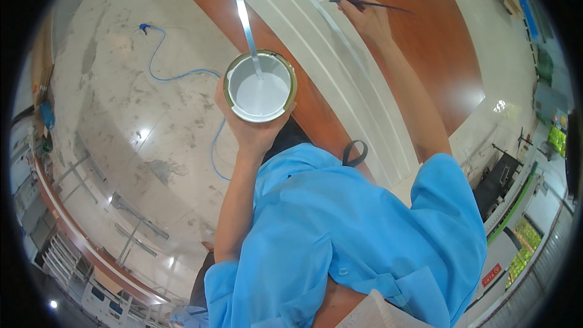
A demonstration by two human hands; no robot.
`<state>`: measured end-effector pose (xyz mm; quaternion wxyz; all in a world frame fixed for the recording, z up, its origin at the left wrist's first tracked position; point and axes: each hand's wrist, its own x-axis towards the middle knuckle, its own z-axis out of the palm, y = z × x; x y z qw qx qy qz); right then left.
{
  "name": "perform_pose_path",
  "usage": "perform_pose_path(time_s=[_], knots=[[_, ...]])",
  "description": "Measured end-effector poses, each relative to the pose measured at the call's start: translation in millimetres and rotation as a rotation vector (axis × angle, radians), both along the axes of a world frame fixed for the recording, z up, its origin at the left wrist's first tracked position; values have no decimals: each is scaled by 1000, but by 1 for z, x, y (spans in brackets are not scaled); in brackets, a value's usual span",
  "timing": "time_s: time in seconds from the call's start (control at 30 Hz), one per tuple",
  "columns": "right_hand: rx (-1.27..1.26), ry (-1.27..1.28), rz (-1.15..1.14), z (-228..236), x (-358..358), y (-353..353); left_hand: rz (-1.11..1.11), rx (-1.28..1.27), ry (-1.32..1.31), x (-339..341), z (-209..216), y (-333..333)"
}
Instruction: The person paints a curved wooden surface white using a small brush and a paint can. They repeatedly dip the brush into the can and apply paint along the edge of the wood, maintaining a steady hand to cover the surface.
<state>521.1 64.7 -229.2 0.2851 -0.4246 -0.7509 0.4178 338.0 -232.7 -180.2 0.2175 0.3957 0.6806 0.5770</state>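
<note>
My left hand (258, 135) is wrapped round an open metal can (292, 96) from below and the side. Inside lies a smooth pale grey-white liquid (267, 92) that looks like paint. A flat shiny metal strip (244, 18) leans in the can and runs up past the top edge of the view. Out ahead to the right, my right hand (366, 18) pinches a thin dark paintbrush (392, 6). Below that hand is a long reddish-brown wood board (419, 54) with a pale band (382, 133) of raised lines along it. Whether the brush tip touches the surface I cannot tell.
A blue hose (159, 78) winds across the stained pale floor (115, 115) to the left. Metal frame pieces (139, 222) lie at the lower left, near a long brown-edged bench (79, 240). Dark equipment (498, 182) stands to the right.
</note>
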Motion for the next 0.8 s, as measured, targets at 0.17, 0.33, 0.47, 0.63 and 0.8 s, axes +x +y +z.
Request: perform_pose_path(time_s=[0.17,0.33,0.47,0.63,0.8], knots=[[-40,-79,-13,-23,-4,14,41,-40,-12,2,12,-5],[-107,-127,20,-18,48,-16,22,-14,16,-2,11,-2],[-284,-129,-27,4,96,-53,-25,30,-22,7,4,2],[-280,-492,-9,39,103,-71,-78,47,-26,3,-2,5],[-155,-114,-43,29,42,-42,-71,47,-16,0,0,3]])
